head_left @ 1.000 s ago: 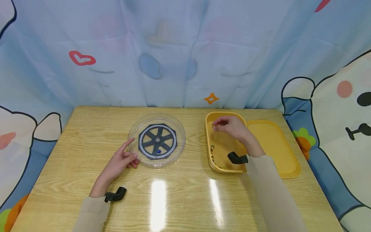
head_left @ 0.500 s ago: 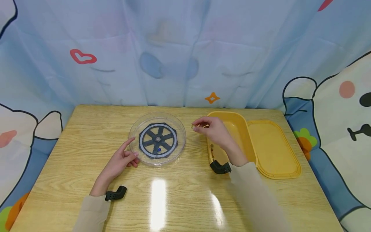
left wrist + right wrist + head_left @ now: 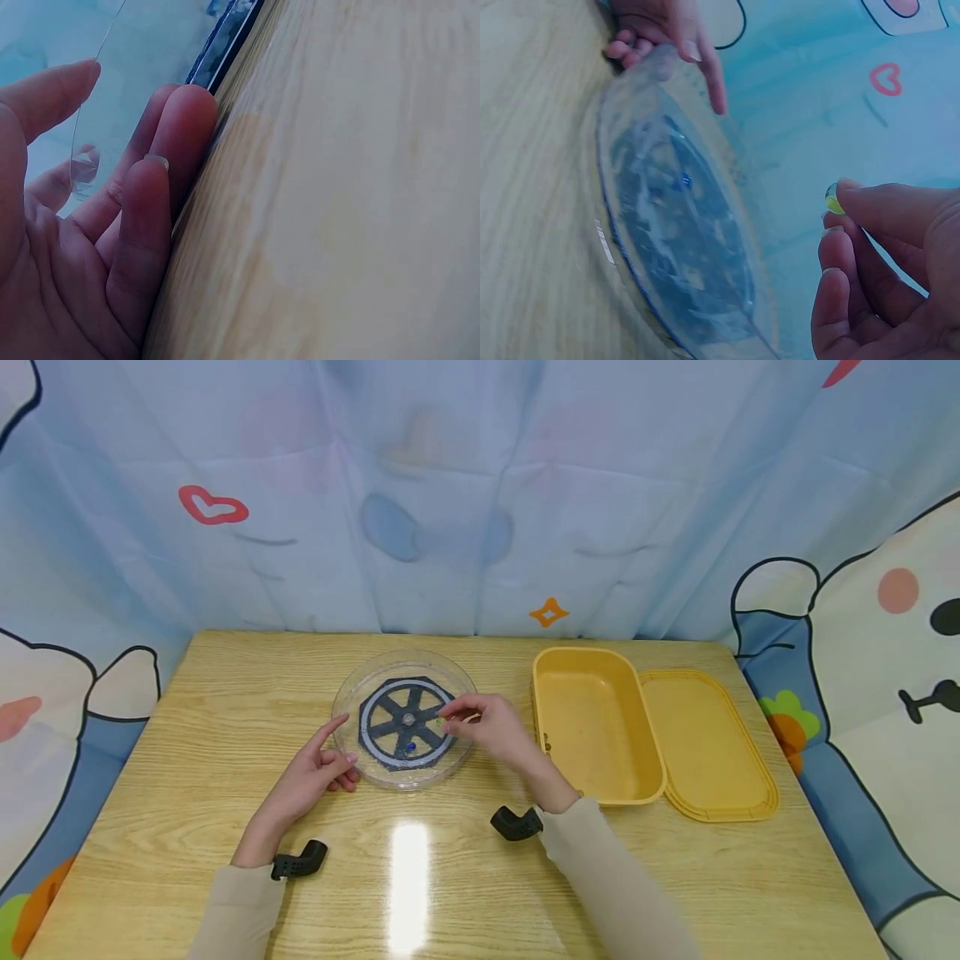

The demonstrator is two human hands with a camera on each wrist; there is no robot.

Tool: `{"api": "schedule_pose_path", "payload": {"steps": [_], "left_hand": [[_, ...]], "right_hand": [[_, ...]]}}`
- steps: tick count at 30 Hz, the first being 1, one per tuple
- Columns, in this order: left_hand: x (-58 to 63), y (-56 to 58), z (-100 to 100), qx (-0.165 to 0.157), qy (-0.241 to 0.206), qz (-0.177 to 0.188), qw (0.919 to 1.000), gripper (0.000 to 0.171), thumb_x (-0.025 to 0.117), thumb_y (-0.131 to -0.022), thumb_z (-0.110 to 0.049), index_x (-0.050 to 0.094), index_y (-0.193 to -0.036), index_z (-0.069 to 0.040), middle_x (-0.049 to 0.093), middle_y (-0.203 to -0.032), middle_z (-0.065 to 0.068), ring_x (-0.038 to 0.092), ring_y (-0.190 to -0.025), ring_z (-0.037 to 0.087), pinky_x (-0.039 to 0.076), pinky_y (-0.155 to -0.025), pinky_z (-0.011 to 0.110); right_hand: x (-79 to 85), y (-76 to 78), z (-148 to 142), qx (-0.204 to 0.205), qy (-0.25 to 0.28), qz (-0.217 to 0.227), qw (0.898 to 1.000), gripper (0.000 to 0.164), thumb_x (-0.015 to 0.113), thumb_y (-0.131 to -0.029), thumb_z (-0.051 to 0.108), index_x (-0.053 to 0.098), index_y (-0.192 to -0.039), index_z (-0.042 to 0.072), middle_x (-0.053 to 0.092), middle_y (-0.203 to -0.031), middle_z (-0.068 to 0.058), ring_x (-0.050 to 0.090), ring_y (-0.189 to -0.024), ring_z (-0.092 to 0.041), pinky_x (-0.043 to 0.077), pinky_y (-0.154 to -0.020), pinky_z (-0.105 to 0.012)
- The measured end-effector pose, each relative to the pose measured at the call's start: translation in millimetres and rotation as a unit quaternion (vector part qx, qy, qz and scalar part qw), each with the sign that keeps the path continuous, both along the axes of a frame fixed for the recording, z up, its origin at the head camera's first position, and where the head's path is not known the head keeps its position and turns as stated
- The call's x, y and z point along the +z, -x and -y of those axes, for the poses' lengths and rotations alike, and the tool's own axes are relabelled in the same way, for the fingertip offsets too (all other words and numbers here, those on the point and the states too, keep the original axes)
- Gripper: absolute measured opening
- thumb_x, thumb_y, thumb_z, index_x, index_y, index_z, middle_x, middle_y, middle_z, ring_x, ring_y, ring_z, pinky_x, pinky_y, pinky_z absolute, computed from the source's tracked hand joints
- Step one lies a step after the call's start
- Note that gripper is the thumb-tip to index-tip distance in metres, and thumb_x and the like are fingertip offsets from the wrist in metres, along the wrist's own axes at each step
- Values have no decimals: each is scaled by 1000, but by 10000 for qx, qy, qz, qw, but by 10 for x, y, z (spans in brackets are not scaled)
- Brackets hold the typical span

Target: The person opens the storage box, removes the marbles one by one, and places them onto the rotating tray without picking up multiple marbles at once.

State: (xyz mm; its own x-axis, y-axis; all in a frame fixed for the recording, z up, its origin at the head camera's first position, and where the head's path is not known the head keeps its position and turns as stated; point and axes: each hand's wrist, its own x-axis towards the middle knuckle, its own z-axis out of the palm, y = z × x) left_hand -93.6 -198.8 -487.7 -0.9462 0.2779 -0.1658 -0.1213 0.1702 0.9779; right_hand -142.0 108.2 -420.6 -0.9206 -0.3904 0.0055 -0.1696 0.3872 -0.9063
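Observation:
A clear round dish (image 3: 468, 752) with a dark six-spoked wheel pattern (image 3: 386, 727) in its middle lies left of centre on the table. One blue marble (image 3: 411, 747) rests within the wheel's lower part. My left hand (image 3: 303, 785) holds the dish's left rim, its index finger and thumb over the edge and the other fingers curled below. Between thumb and index finger, my right hand (image 3: 491, 727) pinches a clear marble with yellow-green inside (image 3: 835, 199), over the dish's right side.
Right of the dish stands a yellow bin (image 3: 596, 735) with small marbles (image 3: 547, 744) along its left wall. Its yellow lid (image 3: 712, 747) lies flat beside it. A patterned blue curtain (image 3: 450, 527) hangs behind the wooden table (image 3: 247, 693).
My right hand has come out of the yellow bin and moved left to the dish, carrying the marble. My left hand has stayed at the rim.

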Motion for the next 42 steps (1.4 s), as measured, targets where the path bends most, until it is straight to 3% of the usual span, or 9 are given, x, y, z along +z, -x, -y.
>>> {"api": "schedule_pose_path", "payload": {"steps": [7, 14, 17, 22, 30, 34, 38, 42], "left_hand": [[-1, -7, 2, 1, -30, 16, 10000, 68, 58, -103, -18, 22, -159, -22, 68, -89, 22, 69, -76, 26, 53, -69, 31], [-1, -1, 7, -24, -129, 10, 9999, 68, 59, -103, -17, 21, -160, -20, 68, -89, 23, 70, -75, 26, 54, -69, 31], [8, -4, 9, -10, -112, 21, 9999, 68, 59, -103, -17, 21, -160, -20, 68, -89, 23, 70, -75, 26, 53, -69, 31], [9, -6, 11, 11, -76, 21, 10000, 68, 58, -103, -18, 22, -159, -20, 68, -89, 22, 70, -75, 26, 53, -70, 31], [24, -9, -4, 39, -60, 38, 10000, 67, 58, -103, -18, 21, -160, -19, 68, -90, 22, 69, -76, 25, 54, -70, 31], [25, -7, -9, 37, -67, 41, 10000, 68, 58, -103, -18, 21, -160, -19, 68, -90, 22, 69, -76, 25, 54, -70, 31], [19, -9, -12, 45, -99, 26, 9999, 68, 58, -103, -17, 21, -160, -18, 68, -90, 23, 70, -76, 25, 54, -70, 31], [9, -13, -13, 89, -97, -1, 9999, 67, 57, -103, -16, 21, -160, -19, 68, -89, 23, 69, -75, 25, 54, -69, 31]], "right_hand": [[-63, -26, 35, 41, 96, 286, 9995, 16, 73, -91, 8, 75, -106, 3, 69, -93, -2, 64, -82, -20, 54, -71, -32], [41, -7, -31, 47, 317, 442, 9985, 22, 70, -93, 3, 72, -113, -4, 70, -106, -16, 67, -90, -31, 54, -82, -47], [122, 13, -109, -106, 205, 370, 9990, 21, 71, -92, 6, 73, -113, 0, 70, -109, -14, 67, -92, -31, 54, -83, -48], [269, 65, -336, -447, -37, 153, 9989, 20, 74, -92, 12, 76, -111, 7, 72, -110, -8, 66, -89, -24, 54, -79, -38], [403, 190, -895, -785, 34, 1, 9969, 25, 73, -93, 14, 73, -115, 4, 68, -117, -16, 66, -94, -18, 54, -82, -35], [414, 258, -1173, -840, -14, 66, 9964, 31, 73, -93, 15, 70, -118, -3, 67, -120, -19, 65, -96, -17, 54, -82, -32], [379, 324, -1372, -839, -496, 267, 9949, 32, 73, -93, 15, 69, -119, -2, 68, -119, -15, 64, -98, -18, 52, -82, -29], [280, 393, -1480, -585, -732, 623, 9937, 30, 73, -92, 10, 69, -118, -5, 68, -118, -17, 65, -100, -22, 51, -86, -29]]}}
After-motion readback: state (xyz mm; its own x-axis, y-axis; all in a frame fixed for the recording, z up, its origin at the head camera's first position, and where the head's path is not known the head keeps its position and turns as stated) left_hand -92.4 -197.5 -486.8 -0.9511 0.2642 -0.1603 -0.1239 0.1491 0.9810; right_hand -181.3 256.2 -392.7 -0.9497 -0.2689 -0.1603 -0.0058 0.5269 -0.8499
